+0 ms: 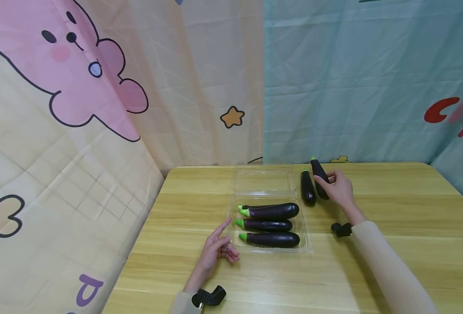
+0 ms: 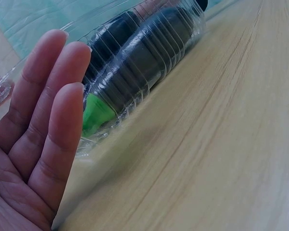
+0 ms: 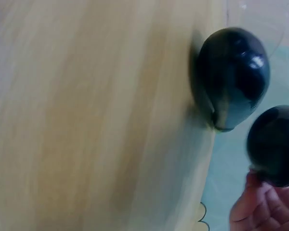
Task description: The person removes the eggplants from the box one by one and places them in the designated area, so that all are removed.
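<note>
My right hand (image 1: pixel 340 187) grips a dark purple eggplant (image 1: pixel 319 176) with a green stem tip, at the back right of the table. In the right wrist view, the fingertips pinch this eggplant (image 3: pixel 277 147), and it is raised off the tabletop. Just left of it, a second eggplant (image 1: pixel 307 190) lies on the wood. A clear plastic clamshell box (image 1: pixel 306 247) stands with its lid laid back, holding several eggplants side by side, stems to the left. By the box's left side is my left hand (image 1: pixel 214 250), empty, its fingers extended in the left wrist view.
The box's clear lid (image 1: pixel 263 179) lies flat towards the table's back edge. The wooden table (image 1: pixel 404 209) extends to both sides. Printed curtains (image 1: pixel 200 87) hang behind it and at the left. Each wrist wears a small black camera.
</note>
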Tool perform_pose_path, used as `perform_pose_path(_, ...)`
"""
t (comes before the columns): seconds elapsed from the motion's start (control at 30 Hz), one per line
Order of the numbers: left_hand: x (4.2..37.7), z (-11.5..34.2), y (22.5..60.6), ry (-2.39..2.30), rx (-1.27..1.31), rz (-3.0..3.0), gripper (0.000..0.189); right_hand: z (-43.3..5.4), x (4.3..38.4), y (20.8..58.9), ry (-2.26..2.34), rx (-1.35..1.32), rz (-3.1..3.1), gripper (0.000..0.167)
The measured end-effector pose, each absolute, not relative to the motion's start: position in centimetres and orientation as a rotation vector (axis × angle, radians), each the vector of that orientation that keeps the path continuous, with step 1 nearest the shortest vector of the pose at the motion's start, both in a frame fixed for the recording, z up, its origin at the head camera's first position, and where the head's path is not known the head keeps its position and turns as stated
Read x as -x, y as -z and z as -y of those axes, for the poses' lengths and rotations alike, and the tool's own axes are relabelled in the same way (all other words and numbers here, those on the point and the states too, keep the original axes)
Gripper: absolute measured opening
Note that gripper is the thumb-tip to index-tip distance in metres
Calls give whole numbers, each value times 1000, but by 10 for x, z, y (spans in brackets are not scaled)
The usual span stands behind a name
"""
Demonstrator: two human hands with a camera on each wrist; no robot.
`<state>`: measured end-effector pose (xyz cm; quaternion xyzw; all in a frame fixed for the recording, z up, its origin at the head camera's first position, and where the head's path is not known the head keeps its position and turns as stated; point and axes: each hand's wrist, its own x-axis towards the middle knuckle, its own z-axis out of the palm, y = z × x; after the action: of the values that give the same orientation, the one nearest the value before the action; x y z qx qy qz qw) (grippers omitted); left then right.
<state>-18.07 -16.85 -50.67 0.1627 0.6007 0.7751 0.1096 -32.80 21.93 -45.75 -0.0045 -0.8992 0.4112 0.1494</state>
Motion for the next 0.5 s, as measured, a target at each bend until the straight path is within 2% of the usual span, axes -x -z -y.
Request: perform_pose_path(0.5,181,168,505,-2277,-433,-1752,59,-226,330,463,-1068,27,2797,64)
